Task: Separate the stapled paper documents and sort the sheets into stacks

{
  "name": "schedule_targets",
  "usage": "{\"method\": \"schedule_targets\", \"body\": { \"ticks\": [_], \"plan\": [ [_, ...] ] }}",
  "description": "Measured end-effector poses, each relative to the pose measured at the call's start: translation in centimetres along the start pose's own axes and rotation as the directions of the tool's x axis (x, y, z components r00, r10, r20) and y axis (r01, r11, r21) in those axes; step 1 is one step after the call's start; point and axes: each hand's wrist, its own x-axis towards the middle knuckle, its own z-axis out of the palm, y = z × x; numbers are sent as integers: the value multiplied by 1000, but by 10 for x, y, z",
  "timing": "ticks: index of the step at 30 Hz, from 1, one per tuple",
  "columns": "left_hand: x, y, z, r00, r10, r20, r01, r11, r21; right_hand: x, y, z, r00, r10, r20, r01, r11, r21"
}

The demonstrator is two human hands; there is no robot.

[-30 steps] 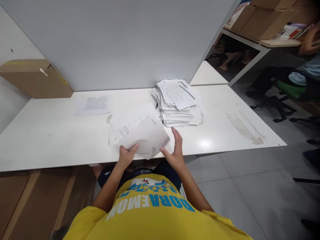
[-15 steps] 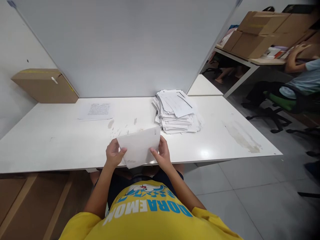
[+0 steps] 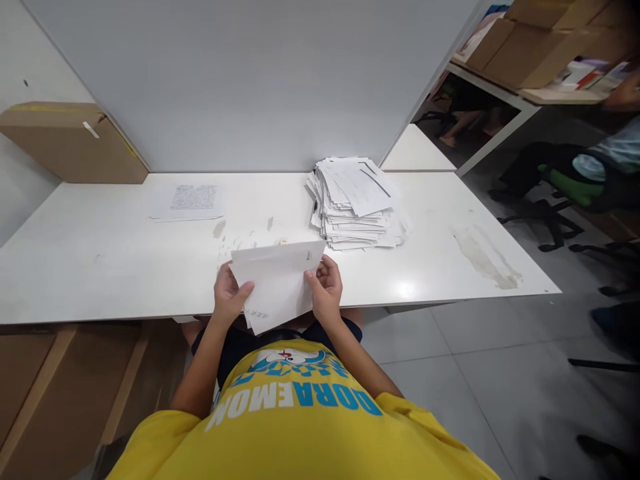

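Head view shows you holding a folded white paper sheet [image 3: 276,283] in both hands, just above the near edge of the white table [image 3: 100,267]. Your left hand [image 3: 227,298] grips its left edge, thumb on the front face and the fingers closed behind it. Your right hand [image 3: 326,288] pinches the right edge, fingers curled shut onto the paper. The sheet is plain white on the side facing you, creased along its top so a narrow band runs across the upper edge, with a small dark mark near the top right corner and a faint line of print near the lower left corner. It sits tilted, its lower corner dipping toward your yellow printed shirt [image 3: 300,427].

Farther back and to the right lies a thick, untidy stack of white printed papers [image 3: 355,203], well apart from your hands. To the far left a single printed white sheet [image 3: 189,201] lies flat on the table, and a brown cardboard box [image 3: 70,143] rests at the far left corner against the pale grey partition panel [image 3: 250,80].
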Motion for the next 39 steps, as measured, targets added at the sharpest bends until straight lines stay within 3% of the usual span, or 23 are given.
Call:
{"method": "schedule_targets", "body": {
  "ticks": [2,5,9,14,18,22,24,27,29,30,32,34,37,39],
  "plan": [
    [-6,2,0,987,-147,66,145,988,45,1,-7,-4,998,55,11,-55,998,16],
    [-11,4,3,974,-226,-19,227,972,54,3,-13,-13,981,143,132,-151,987,50],
    [-5,4,8,965,-219,-143,229,971,61,3,-17,-21,913,201,354,-237,970,62],
    [3,8,15,975,-136,-175,152,985,82,-1,-18,-21,918,151,368,-166,986,9],
    [0,9,17,987,-146,-63,149,988,36,-2,-16,-24,925,164,342,-172,985,-7],
    [-2,3,21,970,-226,89,222,973,57,-3,-12,-46,885,278,374,-311,950,30],
    [1,4,28,930,-281,236,266,959,96,-8,-8,-62,847,344,405,-383,924,16],
    [9,8,42,803,-369,467,286,928,240,-25,4,-84,769,468,436,-500,865,-48],
    [17,12,50,754,-413,511,290,907,306,-39,14,-93,755,542,368,-561,825,-64],
    [20,13,52,752,-427,501,305,901,309,-44,19,-96,776,559,292,-570,820,-52],
    [27,13,50,767,-439,469,339,896,286,-52,27,-98,830,548,100,-550,835,-11],
    [30,9,43,807,-409,427,301,906,298,-54,33,-98,853,519,-52,-519,854,18],
    [32,-4,32,900,-253,355,83,899,430,-50,37,-94,852,508,-131,-507,861,36],
    [32,-14,29,908,-134,396,-94,857,506,-48,38,-90,849,505,-157,-507,861,27]
  ]
}}
